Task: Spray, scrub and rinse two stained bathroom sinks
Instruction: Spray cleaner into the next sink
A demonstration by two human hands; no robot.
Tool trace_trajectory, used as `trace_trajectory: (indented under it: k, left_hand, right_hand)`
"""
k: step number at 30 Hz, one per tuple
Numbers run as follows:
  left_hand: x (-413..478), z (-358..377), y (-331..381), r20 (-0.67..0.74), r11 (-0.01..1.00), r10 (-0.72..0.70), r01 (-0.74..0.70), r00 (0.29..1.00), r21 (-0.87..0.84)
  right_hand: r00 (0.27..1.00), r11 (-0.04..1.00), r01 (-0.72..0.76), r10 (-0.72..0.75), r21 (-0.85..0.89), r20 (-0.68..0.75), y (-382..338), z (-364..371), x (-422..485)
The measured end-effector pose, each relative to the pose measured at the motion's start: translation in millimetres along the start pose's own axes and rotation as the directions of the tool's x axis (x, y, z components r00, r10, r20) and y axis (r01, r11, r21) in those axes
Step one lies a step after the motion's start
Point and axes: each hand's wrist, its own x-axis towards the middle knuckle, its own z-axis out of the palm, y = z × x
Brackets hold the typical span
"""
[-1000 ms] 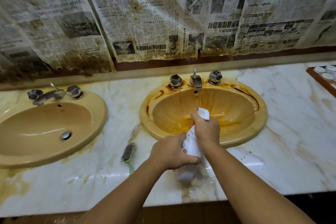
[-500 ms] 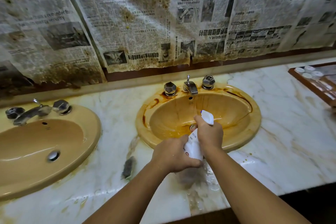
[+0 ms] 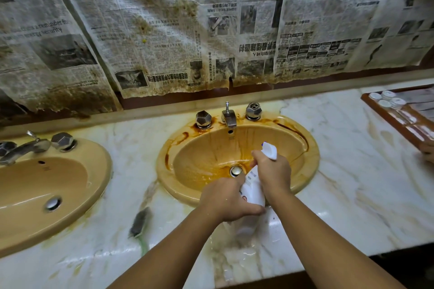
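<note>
A white spray bottle (image 3: 252,191) is held over the near rim of the right sink (image 3: 312,164), its nozzle aimed into the basin. My right hand (image 3: 273,172) grips the neck and trigger. My left hand (image 3: 226,199) grips the bottle's body lower down. This yellow sink carries brown stains around its rim and taps, and orange residue lies by its drain (image 3: 236,170). The left sink (image 3: 94,185) looks cleaner. A scrub brush (image 3: 140,222) with a green handle lies on the marble counter (image 3: 352,195) between the two sinks.
Stained newspaper (image 3: 211,30) covers the wall behind the counter. A wooden tray (image 3: 385,115) with small white caps sits at the far right. Chrome taps (image 3: 229,117) stand behind the right sink and more taps (image 3: 35,144) behind the left one. The counter's front edge is near.
The view has shifted left and closer, so the right sink's drain now shows. Both hands keep hold of the bottle over the sink's near rim.
</note>
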Motion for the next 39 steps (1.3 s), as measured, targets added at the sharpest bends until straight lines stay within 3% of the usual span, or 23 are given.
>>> trace_trajectory:
  k: [7, 15, 19, 23, 29, 35, 39]
  left_hand:
    - [13, 13, 48, -0.031, 0.998, -0.059, 0.059, 0.998, -0.003]
    - [20, 31, 77, -0.032, 0.997, -0.067, 0.068, 0.997, 0.034]
    - [25, 44, 94, -0.013, 0.999, -0.039, 0.039, 0.999, 0.035]
    - [30, 56, 108, 0.045, 1.000, -0.018, 0.019, 0.999, -0.025]
    - [31, 74, 121, 0.145, 0.986, 0.047, -0.022, 0.988, -0.165]
    - [23, 77, 146, 0.123, 0.960, -0.010, 0.044, 0.992, -0.277]
    - [21, 77, 142, 0.162, 0.917, -0.031, 0.092, 0.986, -0.387]
  right_hand:
    - [0.996, 0.996, -0.081, 0.080, 0.041, 0.030, -2, -35, 33]
    - [0.993, 1.000, -0.015, 0.014, 0.006, 0.114, 9, -75, 42]
    - [0.995, 0.999, -0.044, 0.046, -0.022, 0.088, 7, -92, 52]
    - [0.993, 0.993, -0.117, 0.117, 0.019, 0.024, 10, -112, 61]
    - [0.973, 0.986, -0.114, 0.136, -0.124, 0.188, 8, -131, 81]
    - [0.961, 0.969, -0.155, 0.193, -0.194, 0.196, 11, -135, 87]
    - [0.923, 0.959, -0.163, 0.231, -0.230, 0.307, 9, -133, 89]
